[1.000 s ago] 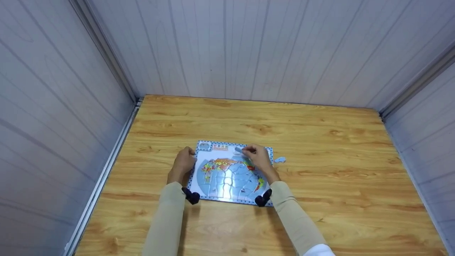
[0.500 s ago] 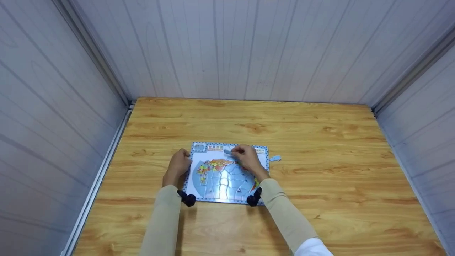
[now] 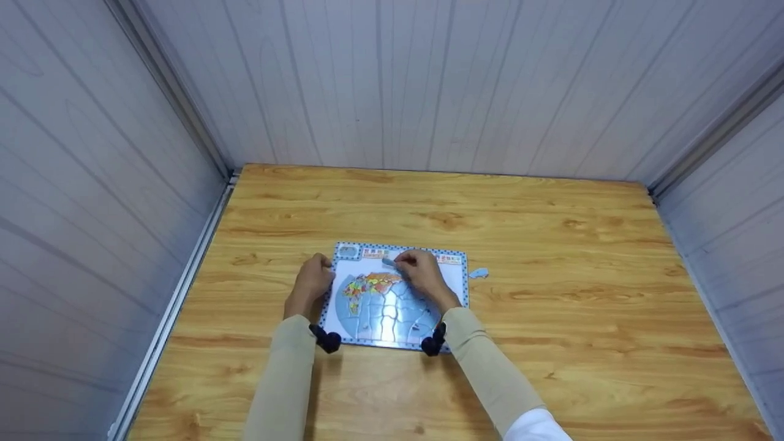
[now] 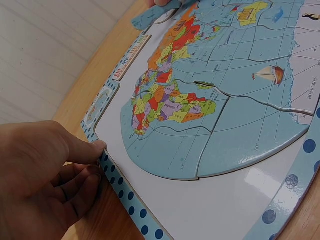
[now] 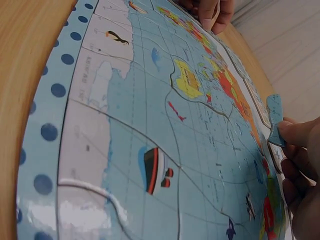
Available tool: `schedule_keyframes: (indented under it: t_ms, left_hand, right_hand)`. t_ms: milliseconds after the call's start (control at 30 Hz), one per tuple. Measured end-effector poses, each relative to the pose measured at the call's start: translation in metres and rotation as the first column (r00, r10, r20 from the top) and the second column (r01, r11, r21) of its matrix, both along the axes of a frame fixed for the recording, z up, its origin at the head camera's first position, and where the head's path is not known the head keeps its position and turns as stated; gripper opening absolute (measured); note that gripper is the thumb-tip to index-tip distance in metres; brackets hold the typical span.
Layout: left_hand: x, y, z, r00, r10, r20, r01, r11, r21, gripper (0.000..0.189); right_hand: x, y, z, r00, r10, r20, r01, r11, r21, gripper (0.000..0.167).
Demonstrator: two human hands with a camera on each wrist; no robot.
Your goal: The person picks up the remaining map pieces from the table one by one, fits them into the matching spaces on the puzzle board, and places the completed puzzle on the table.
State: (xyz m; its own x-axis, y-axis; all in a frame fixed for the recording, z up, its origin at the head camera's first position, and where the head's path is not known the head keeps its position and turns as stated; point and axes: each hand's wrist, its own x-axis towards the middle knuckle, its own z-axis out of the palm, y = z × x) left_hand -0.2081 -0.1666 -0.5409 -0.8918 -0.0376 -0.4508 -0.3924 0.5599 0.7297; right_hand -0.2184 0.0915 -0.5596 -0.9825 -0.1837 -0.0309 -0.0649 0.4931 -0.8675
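A world-map jigsaw puzzle board with a blue polka-dot border lies flat on the wooden table. My left hand grips its left edge; in the left wrist view the thumb presses on the border and the other fingers curl at the rim. Between thumb and fingers, my right hand pinches a small blue puzzle piece, held tilted over the top part of the board. The right hand hides part of the map's upper right. One more light-blue loose piece lies on the table just right of the board.
The wooden tabletop stretches around the board on all sides. Pale panel walls stand at the back, left and right. A black device sits at each wrist.
My right hand has shifted left along the board's top part with the puzzle piece in its fingers. The left hand stays at the left edge. The head view sways slightly.
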Motion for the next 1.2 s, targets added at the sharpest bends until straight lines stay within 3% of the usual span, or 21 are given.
schedule_keyframes:
  t_ms: [300, 600, 800, 967, 1200]
  left_hand:
    - [-0.001, 0.000, -0.002, 0.999, -0.019, -0.046, 0.018, 1.000, -0.023, 0.029]
    - [-0.001, -0.001, -0.002, 1.000, -0.012, -0.013, 0.011, 1.000, -0.016, 0.027]
    - [0.000, -0.001, -0.002, 1.000, -0.009, -0.011, 0.009, 1.000, -0.009, 0.027]
    - [-0.001, -0.001, -0.002, 1.000, -0.008, -0.013, 0.008, 1.000, -0.010, 0.027]
    - [-0.001, -0.001, -0.004, 0.998, -0.031, -0.050, 0.028, 0.999, -0.043, 0.028]
  right_hand:
    - [-0.002, -0.008, -0.004, 1.000, -0.004, -0.012, 0.004, 1.000, 0.023, 0.012]
    - [-0.002, -0.012, -0.004, 0.999, 0.025, -0.028, -0.024, 0.999, 0.030, 0.014]
    - [-0.002, -0.013, -0.003, 0.996, 0.051, -0.067, -0.048, 0.998, 0.047, 0.015]
    - [-0.003, -0.013, -0.004, 0.989, 0.083, -0.120, -0.068, 0.990, 0.125, 0.017]
    - [-0.003, -0.011, -0.006, 0.974, 0.107, -0.199, -0.071, 0.981, 0.179, 0.016]
